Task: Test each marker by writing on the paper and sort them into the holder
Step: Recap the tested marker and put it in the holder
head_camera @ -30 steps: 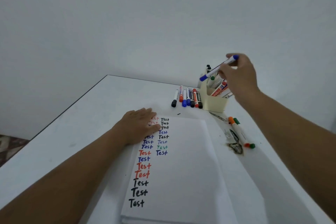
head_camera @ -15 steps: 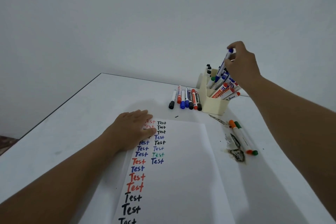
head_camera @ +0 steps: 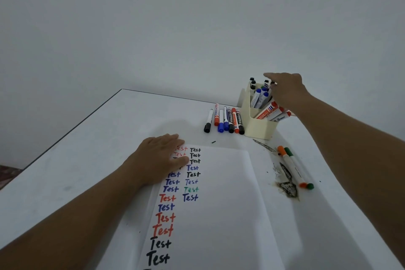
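A cream holder (head_camera: 258, 126) stands at the table's far right, packed with several blue, black and red markers (head_camera: 260, 96). My right hand (head_camera: 285, 90) hovers over its top, fingers loosely extended, holding nothing that I can see. My left hand (head_camera: 157, 158) lies flat on the top left corner of the white paper (head_camera: 223, 204), which carries two columns of the word "Test" in black, blue, red and green. A row of several markers (head_camera: 225, 119) lies left of the holder. An orange marker (head_camera: 290, 165) and a green marker (head_camera: 299, 167) lie right of the paper.
The white table (head_camera: 87, 149) has a dark edge running along its left side. A dark scuffed stain (head_camera: 287, 186) marks the surface beside the orange and green markers. A plain wall stands behind the table.
My right hand has lowered the blue marker into the holder and let it go. The left hand stayed pressed on the paper.
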Available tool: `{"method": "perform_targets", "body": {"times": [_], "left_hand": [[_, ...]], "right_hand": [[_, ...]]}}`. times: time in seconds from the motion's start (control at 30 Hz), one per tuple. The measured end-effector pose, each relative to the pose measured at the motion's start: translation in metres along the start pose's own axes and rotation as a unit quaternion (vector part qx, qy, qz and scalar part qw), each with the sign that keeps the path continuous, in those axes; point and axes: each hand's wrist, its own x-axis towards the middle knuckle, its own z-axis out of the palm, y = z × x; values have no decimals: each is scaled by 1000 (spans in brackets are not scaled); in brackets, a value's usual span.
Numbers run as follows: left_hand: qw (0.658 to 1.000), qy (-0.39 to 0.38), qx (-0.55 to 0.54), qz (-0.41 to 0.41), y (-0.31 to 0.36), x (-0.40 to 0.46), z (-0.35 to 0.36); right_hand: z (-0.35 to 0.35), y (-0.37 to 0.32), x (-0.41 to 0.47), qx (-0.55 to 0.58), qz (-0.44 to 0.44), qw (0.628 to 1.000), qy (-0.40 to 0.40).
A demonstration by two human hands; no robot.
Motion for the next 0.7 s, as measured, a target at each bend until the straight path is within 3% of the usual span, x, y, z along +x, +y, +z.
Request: {"method": "perform_targets", "body": {"times": [0.1, 0.2, 0.3, 0.5, 0.7], "left_hand": [[1000, -4, 4, -1, 3, -1, -2], [1000, -7, 0, -6, 5, -4, -4], [1000, -12, 1, -5, 5, -5, -5], [999, -2, -28, -31, 8, -9, -8], [998, 13, -47, -37, 4, -6, -7]], "right_hand": [[-3, -5, -3, 79, -54, 994, 57], [-5, -28, -19, 47, -151, 985, 66], [4, -52, -35, -31, -233, 972, -5], [67, -70, -43, -144, -293, 932, -154], [109, -77, -56, -252, -372, 884, -126]]}}
